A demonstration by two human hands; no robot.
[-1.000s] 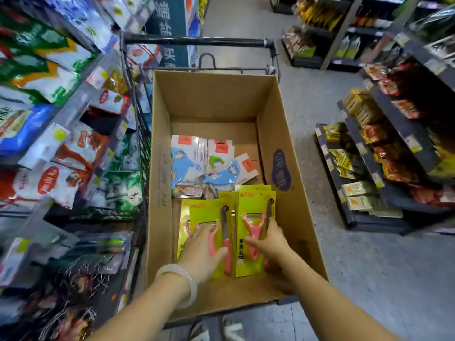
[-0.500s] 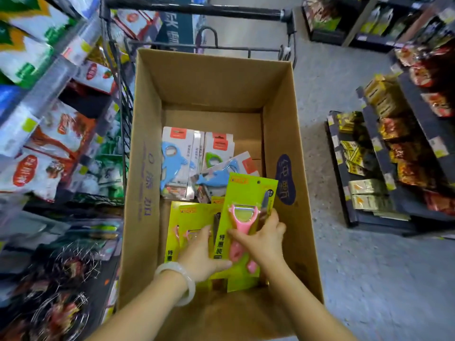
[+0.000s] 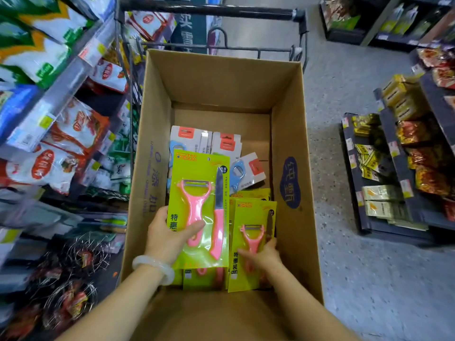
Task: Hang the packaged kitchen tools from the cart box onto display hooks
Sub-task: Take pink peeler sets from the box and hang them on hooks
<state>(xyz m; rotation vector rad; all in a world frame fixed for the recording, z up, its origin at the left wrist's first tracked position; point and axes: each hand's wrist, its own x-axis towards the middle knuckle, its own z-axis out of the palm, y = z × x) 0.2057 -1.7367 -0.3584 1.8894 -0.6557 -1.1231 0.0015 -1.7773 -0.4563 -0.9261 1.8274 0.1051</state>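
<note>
Two green peeler packs: my left hand grips one, long axis toward the box's far wall; my right hand clasps another (near-right corner).

Left hand lifts a green peeler pack; right hand takes hold of another

The left hand, which a second ago lay flat on the green packs in the cardboard box, now holds one green peeler-and-knife pack raised upright above the stack, thumb across its front, covering part of the white packs behind. The right hand has let go of the pack it was lifting and now grips a second green pack nearer the box's right wall.
</note>
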